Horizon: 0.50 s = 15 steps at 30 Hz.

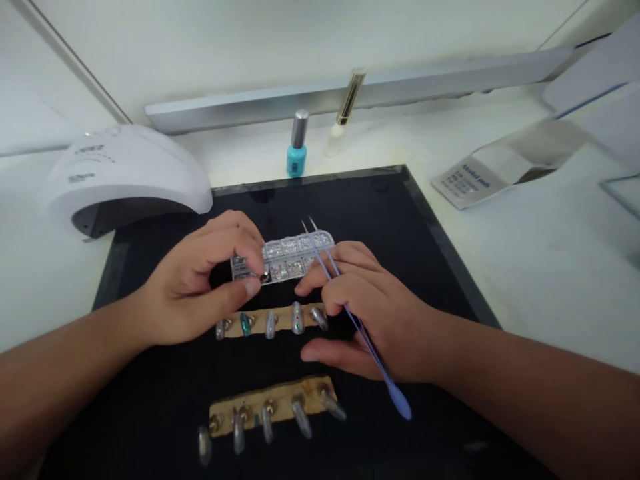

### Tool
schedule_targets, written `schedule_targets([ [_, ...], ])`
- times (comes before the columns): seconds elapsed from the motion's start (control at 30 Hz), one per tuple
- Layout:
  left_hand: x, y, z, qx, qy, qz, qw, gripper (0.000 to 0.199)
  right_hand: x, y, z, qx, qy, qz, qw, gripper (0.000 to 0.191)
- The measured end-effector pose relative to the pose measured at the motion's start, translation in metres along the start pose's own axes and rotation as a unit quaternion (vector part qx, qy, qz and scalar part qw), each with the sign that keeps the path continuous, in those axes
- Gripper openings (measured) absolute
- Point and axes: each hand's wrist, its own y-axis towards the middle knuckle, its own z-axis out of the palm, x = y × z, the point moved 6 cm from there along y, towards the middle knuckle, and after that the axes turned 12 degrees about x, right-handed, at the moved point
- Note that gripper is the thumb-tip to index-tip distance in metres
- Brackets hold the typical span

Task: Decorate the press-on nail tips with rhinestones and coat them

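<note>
The left hand (pixel 200 280) is partly covering one end of a clear compartmented rhinestone case (pixel 290 247) while the right hand (pixel 380 310) is holding purple tweezers (pixel 373 348) beside painted nail tips (pixel 297 319).

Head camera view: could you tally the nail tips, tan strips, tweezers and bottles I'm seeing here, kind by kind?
Nail tips: 10 in sight, 5 on each strip
Tan strips: 2
Tweezers: 1
Bottles, a turquoise bottle and a gold-capped bottle: 2
Total: 15
</note>
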Motion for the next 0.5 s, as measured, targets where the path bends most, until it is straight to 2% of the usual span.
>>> schedule_targets([
  [0.07, 0.004, -0.001, -0.007, -0.037, 0.014, -0.004, 0.999, 0.011, -0.002, -0.002, -0.004, -0.013, 0.007, -0.006, 1.0, 0.034],
  [0.13, 0.007, -0.001, -0.01, -0.049, 0.035, -0.004, 0.998, 0.014, -0.005, -0.004, -0.01, -0.029, 0.021, -0.011, 0.999, 0.034],
  [0.3, 0.013, 0.005, -0.006, 0.026, 0.114, -0.016, 0.993, 0.017, -0.012, -0.01, -0.024, -0.061, 0.08, -0.01, 0.995, 0.022],
  [0.4, 0.017, 0.005, -0.003, 0.061, 0.122, -0.021, 0.99, 0.011, -0.019, -0.016, -0.029, -0.13, 0.142, -0.013, 0.981, 0.001],
  [0.5, 0.022, 0.004, -0.003, 0.072, 0.11, -0.024, 0.991, 0.008, -0.024, -0.023, -0.031, -0.21, 0.191, -0.016, 0.959, 0.03],
])
